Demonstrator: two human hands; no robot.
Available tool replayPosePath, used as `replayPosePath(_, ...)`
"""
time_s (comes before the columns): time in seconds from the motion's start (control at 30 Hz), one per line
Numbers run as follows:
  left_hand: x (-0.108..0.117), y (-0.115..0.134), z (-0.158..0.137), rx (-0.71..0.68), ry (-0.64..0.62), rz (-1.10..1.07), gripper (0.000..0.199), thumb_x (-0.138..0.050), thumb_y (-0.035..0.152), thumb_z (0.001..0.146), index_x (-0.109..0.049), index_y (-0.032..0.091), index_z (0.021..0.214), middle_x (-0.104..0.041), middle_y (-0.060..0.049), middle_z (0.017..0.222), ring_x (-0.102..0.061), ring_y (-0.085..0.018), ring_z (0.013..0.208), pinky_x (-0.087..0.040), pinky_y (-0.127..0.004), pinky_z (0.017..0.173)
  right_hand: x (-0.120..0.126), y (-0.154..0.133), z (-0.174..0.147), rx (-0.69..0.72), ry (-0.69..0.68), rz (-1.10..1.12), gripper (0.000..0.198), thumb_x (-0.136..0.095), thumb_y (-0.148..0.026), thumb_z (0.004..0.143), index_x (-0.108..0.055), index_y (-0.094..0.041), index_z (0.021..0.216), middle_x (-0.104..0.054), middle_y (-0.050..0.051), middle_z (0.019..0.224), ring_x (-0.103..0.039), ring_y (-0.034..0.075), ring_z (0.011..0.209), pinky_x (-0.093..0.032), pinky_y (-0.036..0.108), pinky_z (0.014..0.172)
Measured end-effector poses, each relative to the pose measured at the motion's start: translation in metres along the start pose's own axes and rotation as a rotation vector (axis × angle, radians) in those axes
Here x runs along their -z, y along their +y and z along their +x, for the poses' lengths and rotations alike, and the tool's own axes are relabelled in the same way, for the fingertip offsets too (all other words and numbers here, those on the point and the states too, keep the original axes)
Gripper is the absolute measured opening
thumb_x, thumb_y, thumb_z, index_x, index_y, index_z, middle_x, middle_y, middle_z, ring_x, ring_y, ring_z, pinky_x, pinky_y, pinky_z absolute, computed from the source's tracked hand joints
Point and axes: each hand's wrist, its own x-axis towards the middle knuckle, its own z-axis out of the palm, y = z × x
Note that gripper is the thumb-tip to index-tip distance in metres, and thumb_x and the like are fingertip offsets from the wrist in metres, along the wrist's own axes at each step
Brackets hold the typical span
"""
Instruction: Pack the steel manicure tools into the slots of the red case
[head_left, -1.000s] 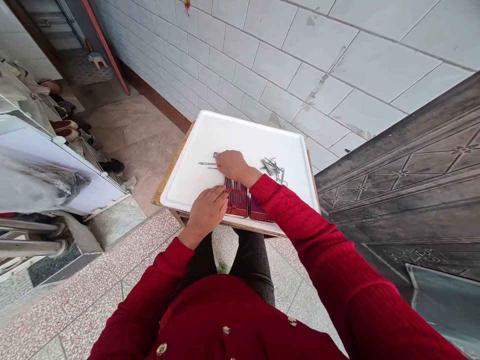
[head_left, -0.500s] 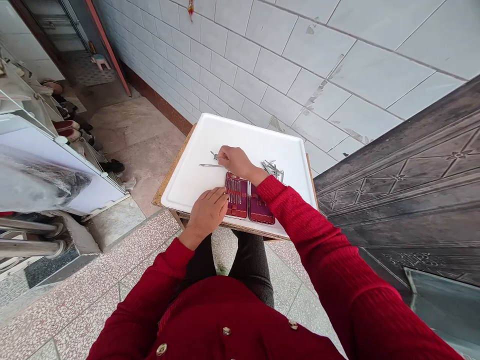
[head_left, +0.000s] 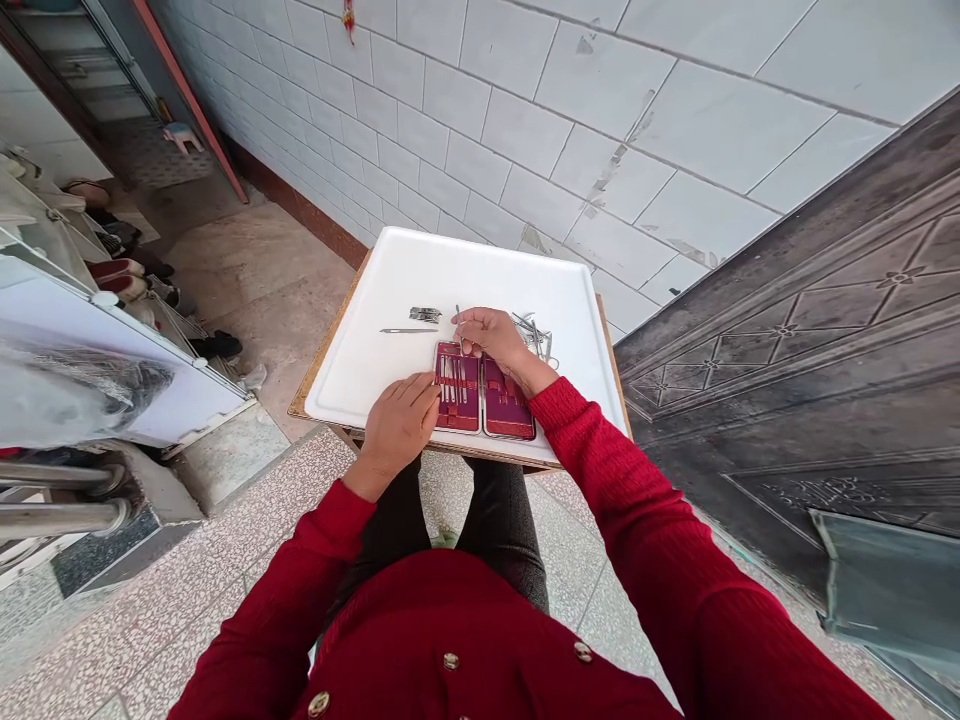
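Note:
An open manicure case point(head_left: 510, 418) with a dark red lining lies on a white tray point(head_left: 345, 390). Several thin metal tools point(head_left: 452, 378) are strapped side by side in its left half. My left hand point(head_left: 401, 415) grips the left edge of the case, fingers bent over it. Just above the case, my right hand point(head_left: 491, 335) pinches a slim metal manicure tool point(head_left: 458, 318), held roughly upright; its lower end is partly hidden by the fingers. Left of that hand lie nail clippers point(head_left: 425, 314) and a thin pointed metal tool point(head_left: 407, 331).
A pile of metal tools point(head_left: 534, 335), some like small scissors or clippers, lies on the tray's right side. The tray rests on a wooden-edged table point(head_left: 300, 395) by a tiled wall point(head_left: 525, 120). A dark patterned door point(head_left: 787, 350) stands to the right, a shoe rack point(head_left: 127, 270) to the left.
My right hand has moved right from beside the clippers to above the case, uncovering them, and the slim tool now shows in its fingers. My left hand stays on the case edge.

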Motion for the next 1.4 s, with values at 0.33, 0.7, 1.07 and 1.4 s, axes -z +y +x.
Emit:
replayPosePath(0.33,0.0,-0.003,0.001,0.022,0.001,-0.048,0.028,-0.051,0.019,0.104,-0.074,0.021,0.12,-0.077,-0.013,0.132,-0.073,-0.027,0.124,-0.061,-0.047,0.105,0.004,0.005,-0.015,-0.053,0.029,0.092,0.031,-0.093,-0.033,0.069,-0.069,-0.016,0.079,-0.078,0.006,0.076,-0.058,0.007,0.047,-0.033,0.016,0.035)
replayPosePath(0.7,0.001,-0.003,0.001,-0.021,0.044,-0.008,0.024,-0.052,0.018,0.105,-0.072,0.019,0.118,-0.077,-0.013,0.131,-0.073,-0.027,0.123,-0.061,-0.045,0.103,0.003,0.007,-0.02,-0.007,0.007,0.068,0.037,-0.092,-0.045,0.073,-0.07,-0.016,0.077,-0.076,0.004,0.073,-0.055,0.007,0.048,-0.04,0.018,0.039)
replayPosePath(1.07,0.001,-0.002,0.002,0.014,0.021,-0.03,0.027,-0.051,0.019,0.105,-0.074,0.021,0.119,-0.077,-0.012,0.131,-0.073,-0.027,0.124,-0.061,-0.047,0.104,0.004,0.005,-0.023,0.019,-0.004,0.064,0.026,-0.081,-0.041,0.085,-0.074,-0.016,0.086,-0.076,0.003,0.075,-0.057,0.007,0.05,-0.041,0.018,0.042)
replayPosePath(1.4,0.001,-0.002,0.002,0.009,0.014,-0.034,0.027,-0.05,0.02,0.106,-0.073,0.02,0.119,-0.077,-0.013,0.131,-0.073,-0.028,0.124,-0.061,-0.047,0.104,0.005,0.006,-0.023,0.009,0.01,0.047,0.02,-0.08,-0.034,0.084,-0.073,-0.016,0.089,-0.076,0.002,0.074,-0.057,0.007,0.048,-0.039,0.018,0.04)
